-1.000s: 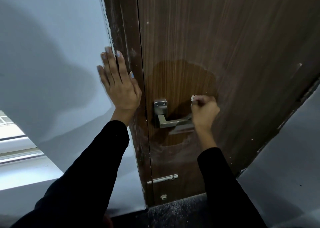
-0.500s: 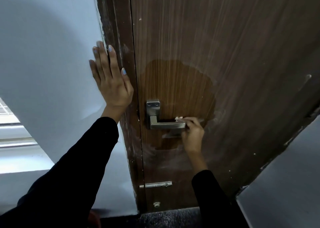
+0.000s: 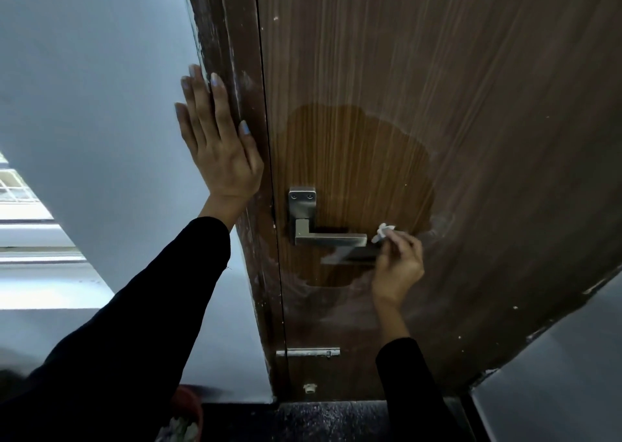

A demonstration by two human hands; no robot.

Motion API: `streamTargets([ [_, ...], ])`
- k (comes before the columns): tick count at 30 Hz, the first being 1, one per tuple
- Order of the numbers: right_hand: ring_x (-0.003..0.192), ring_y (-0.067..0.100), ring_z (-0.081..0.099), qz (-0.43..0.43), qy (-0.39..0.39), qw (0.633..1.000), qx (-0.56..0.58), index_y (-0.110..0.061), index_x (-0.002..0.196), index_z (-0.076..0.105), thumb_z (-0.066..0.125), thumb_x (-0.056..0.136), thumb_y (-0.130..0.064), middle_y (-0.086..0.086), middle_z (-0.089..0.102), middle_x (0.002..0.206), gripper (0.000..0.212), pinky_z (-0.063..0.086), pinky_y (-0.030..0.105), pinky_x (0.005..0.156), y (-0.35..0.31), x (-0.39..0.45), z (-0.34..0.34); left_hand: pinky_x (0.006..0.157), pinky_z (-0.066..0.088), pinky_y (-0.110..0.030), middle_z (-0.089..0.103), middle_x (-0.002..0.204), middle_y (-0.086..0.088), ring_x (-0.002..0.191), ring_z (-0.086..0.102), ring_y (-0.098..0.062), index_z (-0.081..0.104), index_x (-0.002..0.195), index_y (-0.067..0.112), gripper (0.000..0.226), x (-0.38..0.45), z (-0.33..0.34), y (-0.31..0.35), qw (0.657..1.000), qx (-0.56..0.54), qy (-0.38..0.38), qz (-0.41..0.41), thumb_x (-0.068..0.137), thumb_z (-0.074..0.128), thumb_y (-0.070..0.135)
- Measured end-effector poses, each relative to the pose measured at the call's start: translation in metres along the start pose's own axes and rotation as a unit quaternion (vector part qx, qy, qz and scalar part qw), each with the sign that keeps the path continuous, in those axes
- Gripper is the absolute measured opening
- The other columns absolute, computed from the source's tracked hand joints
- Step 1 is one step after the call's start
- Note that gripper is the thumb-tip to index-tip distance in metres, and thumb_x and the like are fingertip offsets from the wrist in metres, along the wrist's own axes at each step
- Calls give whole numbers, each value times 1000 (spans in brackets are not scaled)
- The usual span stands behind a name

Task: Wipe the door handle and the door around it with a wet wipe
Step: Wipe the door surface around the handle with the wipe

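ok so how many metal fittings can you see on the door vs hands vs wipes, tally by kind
Metal fittings on the door: 2, the door handle and a small latch bar lower down
Hands: 2, the left hand flat at the door frame, the right hand pinching the wet wipe
Wet wipes: 1
Total: 5

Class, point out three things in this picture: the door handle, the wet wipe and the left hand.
door handle (image 3: 331, 239), head view, middle of the lever.
wet wipe (image 3: 383, 231), head view, crumpled white tip.
left hand (image 3: 220, 149), head view, back of hand.
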State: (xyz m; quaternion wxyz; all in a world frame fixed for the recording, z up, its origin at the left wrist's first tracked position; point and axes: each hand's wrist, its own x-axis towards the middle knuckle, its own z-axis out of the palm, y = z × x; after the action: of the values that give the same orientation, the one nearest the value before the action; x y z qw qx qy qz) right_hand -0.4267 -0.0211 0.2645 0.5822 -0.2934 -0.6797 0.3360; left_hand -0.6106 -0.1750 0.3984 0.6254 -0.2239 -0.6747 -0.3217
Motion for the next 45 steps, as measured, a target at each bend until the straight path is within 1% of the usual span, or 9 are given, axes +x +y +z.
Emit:
streamTargets([
  [4,87,19,61,-17,-13,999,33,1,93,71,63,77,12,14,62,96,21,50,22,79,-11,1,8,118,13,-44,36,145,-29,139,26,-39,33,141,-1,50,-1,1,-1,1000,1,-1,0,96,39,20],
  [7,86,19,61,-38,-62,997,-7,0,92,71,64,74,15,14,63,95,25,44,11,82,0,-5,1,118,12,-43,36,146,-29,139,26,-40,33,141,-2,50,-1,1,-1,1000,2,-2,-2,96,40,19],
  [12,85,19,60,44,61,996,40,4,91,70,59,77,14,21,61,95,20,44,5,80,-1,15,-7,117,14,-45,37,144,-29,138,28,-40,36,140,-3,50,-1,0,0,1000,10,0,-3,96,38,21],
  [18,85,28,63,37,-7,999,17,3,91,69,61,76,14,20,61,95,20,38,-2,78,5,3,-4,118,13,-44,37,144,-30,137,28,-41,34,141,-3,50,-1,0,0,1000,9,2,0,97,36,22],
  [22,89,26,63,115,100,987,39,1,94,68,59,79,11,21,62,99,20,43,7,78,4,13,-7,118,10,-42,37,145,-30,137,28,-42,34,141,-3,50,-1,-1,1,1000,7,-1,0,97,36,21],
  [28,90,24,62,49,-32,998,17,-4,93,69,63,78,8,11,59,99,20,49,23,85,8,3,-1,118,10,-42,36,145,-29,138,29,-43,35,140,-5,50,-1,-3,2,1000,6,-7,-6,96,38,19],
  [33,87,23,62,133,104,985,25,2,91,68,61,78,12,21,62,98,18,40,2,79,14,10,-5,118,12,-44,37,145,-30,137,30,-44,35,140,-6,50,0,-4,4,1000,7,-11,-6,96,40,18],
  [39,88,23,63,53,-15,998,-4,-1,92,69,61,78,12,16,60,99,21,46,16,83,19,-10,2,118,10,-42,37,144,-29,137,30,-44,35,140,-5,51,1,-4,3,1000,9,-9,-7,96,38,21],
  [45,92,29,60,153,61,986,0,3,93,65,60,78,13,24,60,102,19,32,-5,79,26,-13,1,118,10,-40,37,144,-30,137,29,-42,36,139,-5,50,0,-1,1,1000,12,1,1,95,40,18],
])
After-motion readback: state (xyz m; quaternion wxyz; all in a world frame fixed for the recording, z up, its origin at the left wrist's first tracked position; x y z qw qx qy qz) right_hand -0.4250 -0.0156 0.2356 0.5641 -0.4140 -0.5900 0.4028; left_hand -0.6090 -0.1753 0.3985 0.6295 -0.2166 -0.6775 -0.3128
